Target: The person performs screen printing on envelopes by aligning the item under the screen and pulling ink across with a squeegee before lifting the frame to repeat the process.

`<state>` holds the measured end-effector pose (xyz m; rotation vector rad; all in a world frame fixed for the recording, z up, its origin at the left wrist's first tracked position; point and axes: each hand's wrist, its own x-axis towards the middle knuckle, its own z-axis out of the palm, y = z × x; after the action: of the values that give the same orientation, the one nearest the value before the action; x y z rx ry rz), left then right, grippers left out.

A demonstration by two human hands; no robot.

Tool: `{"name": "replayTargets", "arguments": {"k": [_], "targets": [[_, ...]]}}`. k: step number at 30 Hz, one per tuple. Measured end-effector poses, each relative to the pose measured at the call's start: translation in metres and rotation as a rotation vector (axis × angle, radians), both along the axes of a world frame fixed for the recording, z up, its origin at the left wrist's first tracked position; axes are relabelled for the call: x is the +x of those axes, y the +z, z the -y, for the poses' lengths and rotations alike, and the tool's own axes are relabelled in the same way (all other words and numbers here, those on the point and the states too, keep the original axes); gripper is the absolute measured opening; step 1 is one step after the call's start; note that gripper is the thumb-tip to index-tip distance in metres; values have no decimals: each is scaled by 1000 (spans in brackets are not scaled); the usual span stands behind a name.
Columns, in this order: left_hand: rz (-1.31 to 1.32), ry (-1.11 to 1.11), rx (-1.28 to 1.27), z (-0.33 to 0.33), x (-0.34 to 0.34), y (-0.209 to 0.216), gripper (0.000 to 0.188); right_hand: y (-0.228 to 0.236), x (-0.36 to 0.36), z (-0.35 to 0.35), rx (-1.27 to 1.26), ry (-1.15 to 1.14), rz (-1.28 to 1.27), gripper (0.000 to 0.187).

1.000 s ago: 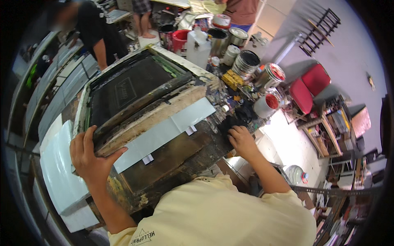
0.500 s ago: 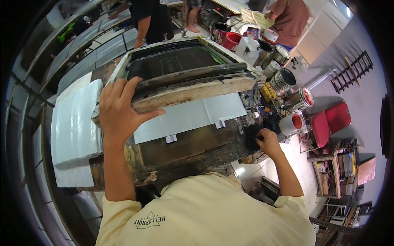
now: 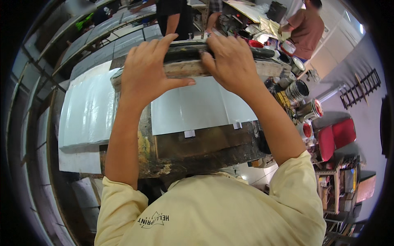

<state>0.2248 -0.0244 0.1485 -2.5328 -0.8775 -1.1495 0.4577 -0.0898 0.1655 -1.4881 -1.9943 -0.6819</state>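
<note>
A wooden screen printing frame is tilted up, its near side raised above the worktable. My left hand grips its left part, fingers over the top and thumb stretched out along the underside. My right hand closes over a black ink-stained squeegee lying along the frame's near side; its fingertips are partly hidden behind it. Under the frame a pale sheet lies flat on the brown board. Two small white tabs sit at the sheet's near edge.
A stack of pale sheets stands at the left. Paint cans and a brush-marked tin crowd the right side. Beyond are red chairs, a shelf and people, one in a brown shirt.
My right hand has risen from the table's right side to the squeegee on the frame. The frame has tilted up further, with my left hand still on it.
</note>
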Motion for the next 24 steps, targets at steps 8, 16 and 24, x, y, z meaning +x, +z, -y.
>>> {"name": "replayTargets", "arguments": {"k": [8, 16, 24], "targets": [[206, -128, -411, 108, -53, -63, 112, -24, 2, 5, 50, 64, -85, 53], [758, 61, -1033, 86, -101, -196, 96, -97, 12, 32, -519, 155, -15, 59], [325, 298, -816, 98, -108, -271, 113, -151, 39, -43, -674, 292, -227, 61]]}}
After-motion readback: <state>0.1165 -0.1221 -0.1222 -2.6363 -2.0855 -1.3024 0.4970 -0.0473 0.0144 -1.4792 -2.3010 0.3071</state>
